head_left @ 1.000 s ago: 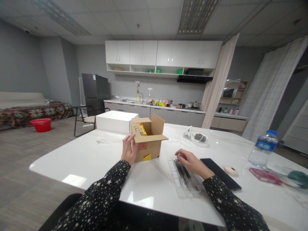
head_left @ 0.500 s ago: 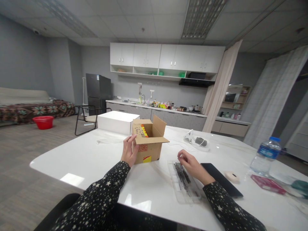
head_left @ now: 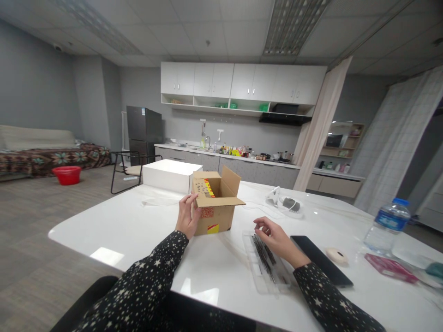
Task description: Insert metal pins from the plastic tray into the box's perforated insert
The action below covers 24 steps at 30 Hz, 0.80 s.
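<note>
An open cardboard box [head_left: 216, 210] with red and yellow labels stands on the white table [head_left: 145, 230]. My left hand [head_left: 187, 216] rests against the box's left side, fingers on a flap. My right hand [head_left: 275, 235] hovers just above a clear plastic tray [head_left: 265, 265] of thin dark rods, fingers curled and pinched; I cannot tell whether it holds a rod. Both sleeves are black with white stars.
A white box [head_left: 169, 175] sits behind the cardboard one. Right of the tray lie a black phone [head_left: 320, 258], a small round beige item [head_left: 335, 255], a water bottle [head_left: 386, 226] and a pink packet [head_left: 389, 267]. A white device [head_left: 285, 205] with cable lies further back.
My right hand has lifted slightly off the rods in the tray. My left hand stays on the box. The view has tilted a little.
</note>
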Available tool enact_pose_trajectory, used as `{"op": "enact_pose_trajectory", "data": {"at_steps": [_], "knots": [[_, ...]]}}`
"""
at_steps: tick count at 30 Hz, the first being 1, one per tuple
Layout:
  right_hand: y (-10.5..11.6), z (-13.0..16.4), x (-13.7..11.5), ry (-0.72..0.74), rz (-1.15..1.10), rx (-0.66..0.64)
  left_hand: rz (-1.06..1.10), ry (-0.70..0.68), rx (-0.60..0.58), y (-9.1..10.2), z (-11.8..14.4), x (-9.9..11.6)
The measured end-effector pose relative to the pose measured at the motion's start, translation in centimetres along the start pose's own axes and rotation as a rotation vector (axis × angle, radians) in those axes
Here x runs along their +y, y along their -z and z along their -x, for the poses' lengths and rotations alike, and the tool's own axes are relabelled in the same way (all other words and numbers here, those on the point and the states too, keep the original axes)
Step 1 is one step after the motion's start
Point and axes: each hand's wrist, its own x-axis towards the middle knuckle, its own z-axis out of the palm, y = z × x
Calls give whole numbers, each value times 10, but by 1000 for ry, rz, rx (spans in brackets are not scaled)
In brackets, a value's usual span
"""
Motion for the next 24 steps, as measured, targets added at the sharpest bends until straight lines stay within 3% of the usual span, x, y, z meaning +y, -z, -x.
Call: {"op": "enact_pose_trajectory", "data": {"at_steps": [15,24], "knots": [[2,2,-14,10,-25,55,-31,-9,-13,4,-1,4],[8,-6,-24,134,-84,319,-62,-140,39,6,-2,15]]}}
